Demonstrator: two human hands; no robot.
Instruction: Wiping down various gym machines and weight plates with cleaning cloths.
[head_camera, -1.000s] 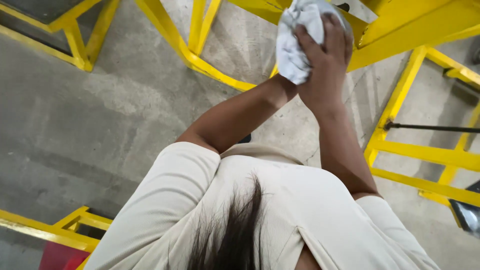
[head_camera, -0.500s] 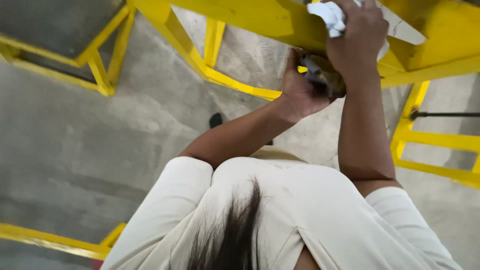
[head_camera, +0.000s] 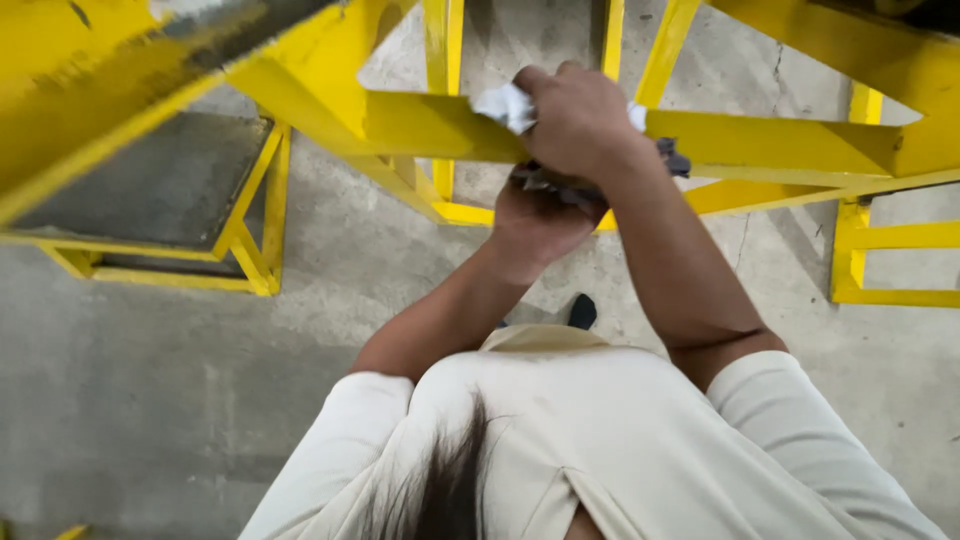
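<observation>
While both hands work at the same spot on a yellow steel beam (head_camera: 420, 125), the right hand (head_camera: 575, 120) lies on top of it with its fingers (head_camera: 545, 95) curled down and clamped on a white rag (head_camera: 505, 103), which is pressed against the beam's upper face. Only crumpled ends of that cloth show, one just left of the knuckles and a smaller tip at the far side of the hand. Directly beneath those fingers, under the beam, the left hand (head_camera: 535, 220) cups upward, and its fingers are closed around a dark, soiled wad of cloth (head_camera: 545, 180); a frayed grey bit also sticks out to the right of the wrist.

Judging by its folds, the rag is light, soft and limp, so it will bunch and slide rather than hold shape; a full-palm grip over a gathered bundle seems the surest hold, with loose tails tucked in. The painted steel looks smooth and stiff, likely slick under cloth.

Beyond the hands, more yellow frame legs (head_camera: 440, 60) stand on a grey concrete floor (head_camera: 150, 400), and a low yellow-edged platform (head_camera: 170, 190) sits well off to the left.
</observation>
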